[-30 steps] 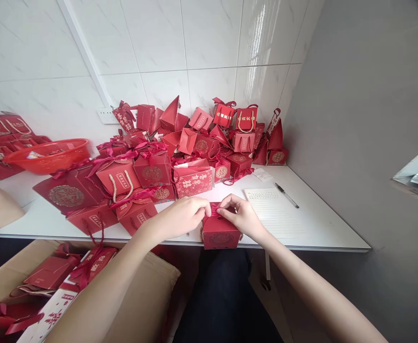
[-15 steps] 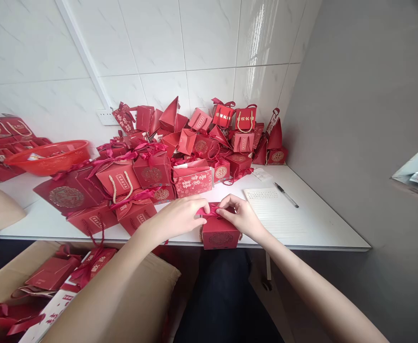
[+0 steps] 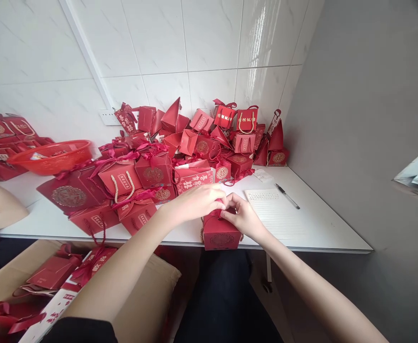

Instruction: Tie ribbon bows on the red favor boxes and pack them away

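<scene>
Fingers (image 3: 220, 194) of the left hand (image 3: 199, 200) have been brought in against the right hand (image 3: 244, 217); half a second ago the ribbon (image 3: 216, 214) was drawn out leftward, so it is presumably being gathered now. By both hands it is pinched, fingers nearly closed, tips partly hidden. Beneath, the box (image 3: 222, 240) is set at the front edge of the desk (image 3: 332, 233).

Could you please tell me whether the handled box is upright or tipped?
The red box is upright: its medallion faces the person, left hand and right hand at its top.
</scene>
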Demonstrator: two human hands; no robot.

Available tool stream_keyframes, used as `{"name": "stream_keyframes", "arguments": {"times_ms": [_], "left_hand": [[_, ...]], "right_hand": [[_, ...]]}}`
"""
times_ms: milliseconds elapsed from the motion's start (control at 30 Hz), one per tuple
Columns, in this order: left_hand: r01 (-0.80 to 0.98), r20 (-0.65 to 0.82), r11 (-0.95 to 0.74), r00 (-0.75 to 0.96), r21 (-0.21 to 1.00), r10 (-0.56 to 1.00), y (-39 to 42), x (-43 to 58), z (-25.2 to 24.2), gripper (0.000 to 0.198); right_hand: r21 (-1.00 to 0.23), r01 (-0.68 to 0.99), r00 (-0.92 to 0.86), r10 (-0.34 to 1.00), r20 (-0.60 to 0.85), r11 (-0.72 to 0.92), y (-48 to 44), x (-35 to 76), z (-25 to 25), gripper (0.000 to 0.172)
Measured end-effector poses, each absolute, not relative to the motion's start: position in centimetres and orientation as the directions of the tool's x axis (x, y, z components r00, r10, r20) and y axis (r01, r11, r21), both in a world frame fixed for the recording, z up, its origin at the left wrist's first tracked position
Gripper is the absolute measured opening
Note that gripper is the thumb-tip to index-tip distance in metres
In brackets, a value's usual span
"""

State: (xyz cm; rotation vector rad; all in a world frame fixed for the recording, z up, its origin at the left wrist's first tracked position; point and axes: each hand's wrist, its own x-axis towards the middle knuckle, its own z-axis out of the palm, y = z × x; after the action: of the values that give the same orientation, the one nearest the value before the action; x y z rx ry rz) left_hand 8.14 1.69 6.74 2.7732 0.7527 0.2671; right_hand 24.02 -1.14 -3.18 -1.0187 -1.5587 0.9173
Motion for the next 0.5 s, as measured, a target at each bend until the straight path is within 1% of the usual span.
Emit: {"name": "stream_keyframes", "arguments": {"times_ms": [100, 200, 367, 500], "left_hand": [[0.447, 0.089, -0.772, 0.839, 0.452, 0.538, 3.1, 8.5, 6.3, 0.014], [0.470, 0.065, -0.687, 0.798, 0.555, 0.599, 4.2, 8.4, 5.5, 0.011], [0.479, 0.068, -0.637, 0.765, 0.604, 0.640, 5.4, 7.7, 3.6, 0.018], [0.466, 0.074, -0.600, 0.747, 0.650, 0.661, 5.7, 7.2, 2.4, 0.024]], "right_hand": [[-0.929, 0.120, -0.112, 0.934, 0.339, 0.351, -1.2, 24.1, -3.2, 0.022], [-0.944, 0.052, -0.114, 0.941, 0.317, 0.324, -1.3, 24.0, -3.2, 0.027], [-0.959, 0.007, -0.102, 0.954, 0.281, 0.283, -1.3, 23.9, -3.3, 0.031], [-0.952, 0.010, -0.114, 0.946, 0.302, 0.305, -1.2, 24.0, -3.5, 0.029]]}}
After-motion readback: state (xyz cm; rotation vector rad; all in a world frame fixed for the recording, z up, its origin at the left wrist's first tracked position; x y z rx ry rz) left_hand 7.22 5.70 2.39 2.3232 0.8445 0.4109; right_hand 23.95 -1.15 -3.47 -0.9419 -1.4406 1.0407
